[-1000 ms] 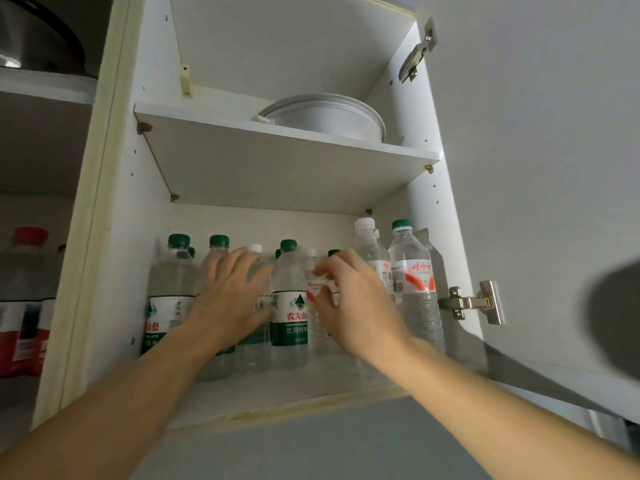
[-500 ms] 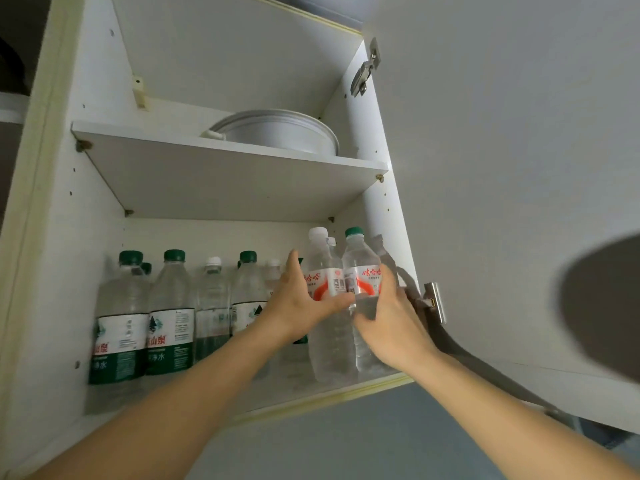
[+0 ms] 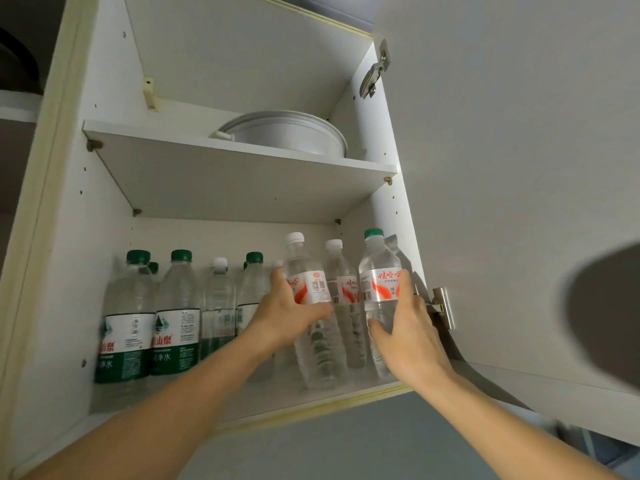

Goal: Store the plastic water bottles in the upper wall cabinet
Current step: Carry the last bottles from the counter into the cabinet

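My left hand (image 3: pixel 289 315) grips the tilted white-capped bottle (image 3: pixel 310 306); my right hand (image 3: pixel 407 327) clasps the green-capped bottle (image 3: pixel 379 289). Shoving could topple neighbours.

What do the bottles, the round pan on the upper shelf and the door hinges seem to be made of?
Red-label bottle: clear thin plastic, ribbed, glossy; the back wall shows through. Round pan: probably matte grey aluminium, going by its dull even sheen, though it could be coated. Upper hinge and lower hinge: bright polished metal.
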{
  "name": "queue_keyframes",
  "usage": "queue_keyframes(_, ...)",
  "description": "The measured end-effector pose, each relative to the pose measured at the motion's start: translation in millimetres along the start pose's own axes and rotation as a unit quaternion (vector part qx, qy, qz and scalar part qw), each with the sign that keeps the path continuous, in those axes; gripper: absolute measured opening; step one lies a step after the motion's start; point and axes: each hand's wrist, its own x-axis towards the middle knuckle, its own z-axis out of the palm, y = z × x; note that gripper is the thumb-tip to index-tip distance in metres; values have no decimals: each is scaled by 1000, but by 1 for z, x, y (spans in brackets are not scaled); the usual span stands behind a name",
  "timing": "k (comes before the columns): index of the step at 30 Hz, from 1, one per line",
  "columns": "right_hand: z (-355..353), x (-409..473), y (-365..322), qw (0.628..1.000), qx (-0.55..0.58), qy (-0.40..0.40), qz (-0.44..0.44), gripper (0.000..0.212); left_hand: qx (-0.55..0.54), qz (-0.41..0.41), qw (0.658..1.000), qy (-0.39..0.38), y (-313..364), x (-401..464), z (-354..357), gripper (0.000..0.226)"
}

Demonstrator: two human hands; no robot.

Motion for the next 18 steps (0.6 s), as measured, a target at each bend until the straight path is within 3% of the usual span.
queue_keyframes(6,-3,-4,-3,995,84,-53,-29,86,47,0,999,-11,-3,-11,-38,83)
queue_keyframes(14,27,-12,-40,982,144,-97,-70,77,59,2,998,38,-12,-44,-92,92)
queue_keyframes(18,49,-11,-68,974,152,-150,-78,91,68,3,994,85,-20,-58,-111,91)
